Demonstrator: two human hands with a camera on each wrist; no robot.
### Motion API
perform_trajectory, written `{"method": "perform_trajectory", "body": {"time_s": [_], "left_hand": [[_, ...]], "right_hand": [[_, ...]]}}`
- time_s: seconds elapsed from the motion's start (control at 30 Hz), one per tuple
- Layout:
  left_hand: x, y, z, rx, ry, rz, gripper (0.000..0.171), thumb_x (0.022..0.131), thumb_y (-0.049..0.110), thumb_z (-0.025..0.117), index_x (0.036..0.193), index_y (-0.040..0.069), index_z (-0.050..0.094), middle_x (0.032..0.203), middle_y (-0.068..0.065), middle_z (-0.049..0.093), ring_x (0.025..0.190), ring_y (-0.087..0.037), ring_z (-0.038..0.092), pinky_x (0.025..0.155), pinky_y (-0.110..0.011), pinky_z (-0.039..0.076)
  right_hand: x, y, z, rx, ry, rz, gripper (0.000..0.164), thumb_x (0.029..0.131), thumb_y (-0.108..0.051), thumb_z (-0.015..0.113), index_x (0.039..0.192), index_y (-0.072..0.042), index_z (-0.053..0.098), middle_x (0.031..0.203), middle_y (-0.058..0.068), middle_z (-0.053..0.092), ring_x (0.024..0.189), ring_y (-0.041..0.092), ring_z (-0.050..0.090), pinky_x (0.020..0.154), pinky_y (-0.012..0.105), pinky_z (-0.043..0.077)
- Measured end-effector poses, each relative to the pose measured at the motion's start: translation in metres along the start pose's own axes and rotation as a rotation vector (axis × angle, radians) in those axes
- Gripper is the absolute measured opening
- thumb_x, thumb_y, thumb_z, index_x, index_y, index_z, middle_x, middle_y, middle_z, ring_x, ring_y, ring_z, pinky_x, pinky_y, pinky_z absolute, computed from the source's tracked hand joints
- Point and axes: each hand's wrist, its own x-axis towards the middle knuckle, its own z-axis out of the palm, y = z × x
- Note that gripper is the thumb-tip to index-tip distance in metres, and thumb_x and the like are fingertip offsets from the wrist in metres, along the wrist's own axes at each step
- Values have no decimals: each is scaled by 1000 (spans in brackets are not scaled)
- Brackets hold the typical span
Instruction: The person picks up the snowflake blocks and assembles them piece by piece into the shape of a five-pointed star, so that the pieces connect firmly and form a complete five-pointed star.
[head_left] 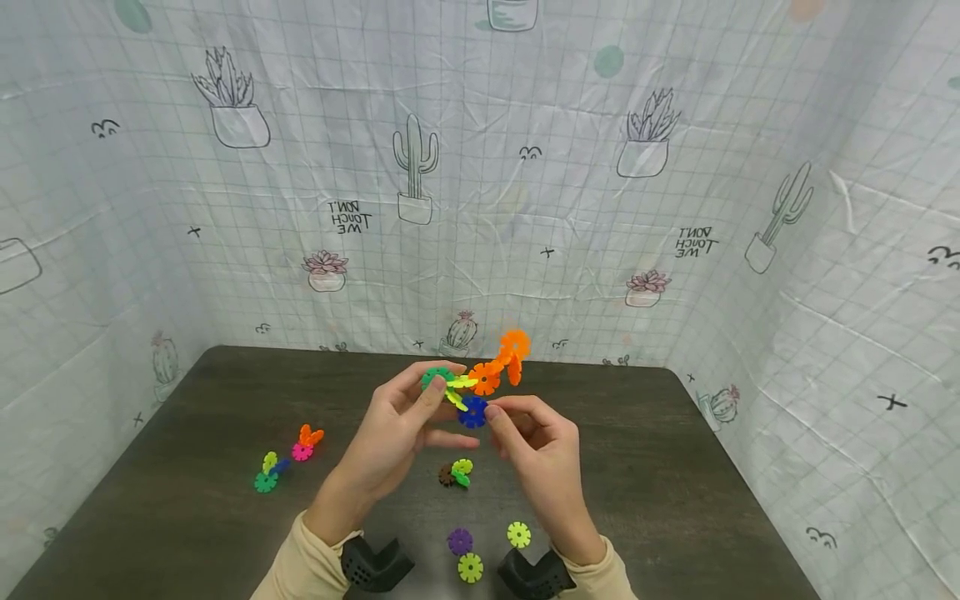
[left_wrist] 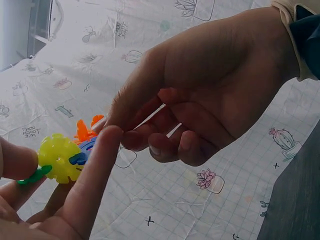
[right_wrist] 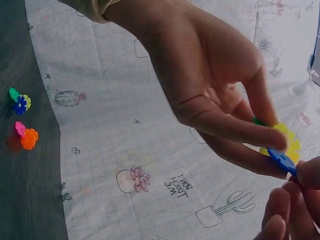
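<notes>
Above the table my left hand pinches a green notched disc between thumb and fingers. That disc belongs to a joined chain of flower-like plastic discs, with yellow discs beside it and several orange discs branching up and to the right. At the chain's lower end is a blue disc, slotted against a yellow one. My right hand pinches the blue disc's right edge between thumb and index finger. In the right wrist view the blue disc appears nearly edge-on, and the orange discs are hidden.
Small joined clusters lie on the dark table: a green, yellow and blue one and a pink and orange one at left, a brown, yellow and green one mid-table. Purple and yellow discs lie near the front.
</notes>
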Motion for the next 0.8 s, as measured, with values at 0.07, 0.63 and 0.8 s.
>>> {"method": "perform_trajectory", "body": {"time_s": [0.07, 0.63, 0.8], "left_hand": [[0, 1, 0, -6, -17, -9, 32, 109, 25, 49, 134, 7, 56, 122, -12, 57, 97, -25, 74, 82, -51, 61], [-3, 15, -12, 21, 106, -34, 41, 108, 30, 50, 138, 3, 50, 117, -11, 68, 99, -23, 75, 86, -39, 61], [-4, 18, -13, 33, 127, -56, 40, 108, 33, 50, 138, 7, 52, 110, -8, 72, 85, -19, 74, 72, -36, 63]], "right_hand": [[0, 1, 2, -18, -1, -13, 7, 96, -6, 68, 100, -4, 74, 72, 6, 64, 59, 18, 56, 54, 28, 51], [11, 47, -4, -290, -153, 57, 8, 100, -22, 67, 103, -16, 72, 83, 1, 67, 65, 14, 60, 60, 27, 54], [14, 83, 2, -709, -442, 140, 33, 95, -36, 72, 121, -16, 68, 105, 5, 63, 73, 13, 57, 63, 29, 49]]}}
